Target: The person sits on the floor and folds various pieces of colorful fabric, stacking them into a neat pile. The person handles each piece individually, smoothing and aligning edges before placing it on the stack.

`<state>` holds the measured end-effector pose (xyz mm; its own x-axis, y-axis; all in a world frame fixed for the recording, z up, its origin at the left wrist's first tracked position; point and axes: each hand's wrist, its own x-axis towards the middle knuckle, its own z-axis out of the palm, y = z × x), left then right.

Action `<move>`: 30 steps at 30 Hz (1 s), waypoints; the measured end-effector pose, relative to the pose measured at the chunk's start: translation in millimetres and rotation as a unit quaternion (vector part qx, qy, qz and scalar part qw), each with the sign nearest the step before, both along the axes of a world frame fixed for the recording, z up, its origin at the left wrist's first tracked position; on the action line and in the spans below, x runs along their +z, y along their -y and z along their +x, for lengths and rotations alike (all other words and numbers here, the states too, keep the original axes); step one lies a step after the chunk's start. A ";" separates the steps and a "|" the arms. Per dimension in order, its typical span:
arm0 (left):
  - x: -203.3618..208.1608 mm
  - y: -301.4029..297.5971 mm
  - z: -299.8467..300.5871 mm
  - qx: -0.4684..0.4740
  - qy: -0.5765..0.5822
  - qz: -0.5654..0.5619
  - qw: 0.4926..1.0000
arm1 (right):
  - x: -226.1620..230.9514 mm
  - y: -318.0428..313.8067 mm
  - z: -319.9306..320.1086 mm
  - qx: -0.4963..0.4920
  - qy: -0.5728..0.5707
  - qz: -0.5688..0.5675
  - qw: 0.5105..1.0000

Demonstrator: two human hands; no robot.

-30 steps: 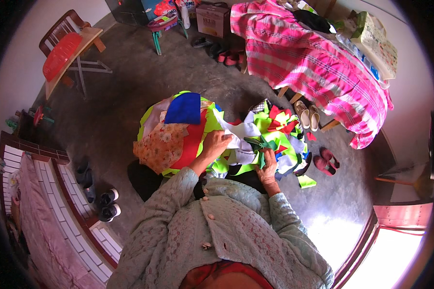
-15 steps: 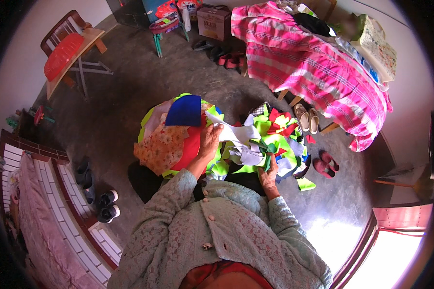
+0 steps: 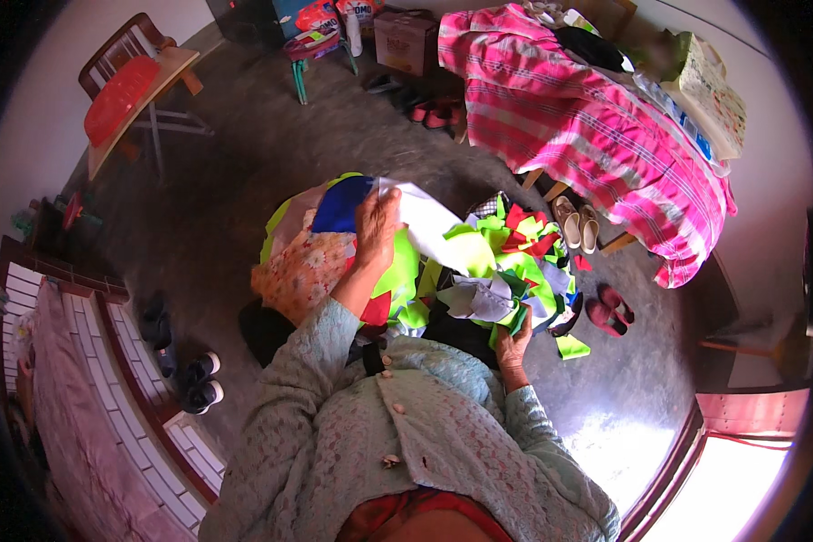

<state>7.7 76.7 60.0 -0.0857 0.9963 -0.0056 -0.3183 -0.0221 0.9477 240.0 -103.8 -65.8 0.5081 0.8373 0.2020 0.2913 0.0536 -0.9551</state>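
Observation:
My left hand point(image 3: 377, 224) is raised over the cloth, closed on one end of a white fabric scrap point(image 3: 429, 224). The scrap stretches down to the right toward the other pieces. On the right, my right hand point(image 3: 515, 348) grips a dark green fabric scrap point(image 3: 518, 320), beside a crumpled grey scrap point(image 3: 479, 298). Under and left of my left hand lies a spread of cut cloth with a blue piece point(image 3: 339, 204), an orange floral piece point(image 3: 305, 269) and yellow-green pieces. A heap of mixed scraps point(image 3: 519, 230) lies just beyond my right hand.
Red shoes point(image 3: 611, 310) and beige shoes point(image 3: 576, 222) stand right of the heap. A pink plaid cloth point(image 3: 587, 135) covers furniture at the far right. Dark shoes point(image 3: 202, 384) sit on the left. A folding table point(image 3: 144, 98) bears a red basin point(image 3: 123, 98).
My left hand has moved up and slightly left, drawing the white scrap out straighter. My right hand has shifted slightly right and down, still holding the green scrap.

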 end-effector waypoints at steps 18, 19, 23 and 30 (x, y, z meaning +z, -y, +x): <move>55.6 31.9 -40.1 0.029 0.042 0.001 0.999 | 2.0 -5.4 -4.2 0.023 0.068 -0.023 0.997; 48.7 46.3 -45.8 0.043 0.041 -0.005 0.998 | 0.0 -6.4 -4.3 0.025 0.073 -0.023 0.997; 31.0 75.0 -74.3 0.113 0.000 -0.072 0.991 | -1.0 -6.6 -5.5 0.030 0.080 -0.033 0.996; 55.4 36.4 -80.6 0.049 0.139 0.028 0.989 | -2.6 -10.3 -3.1 0.051 0.094 -0.036 0.994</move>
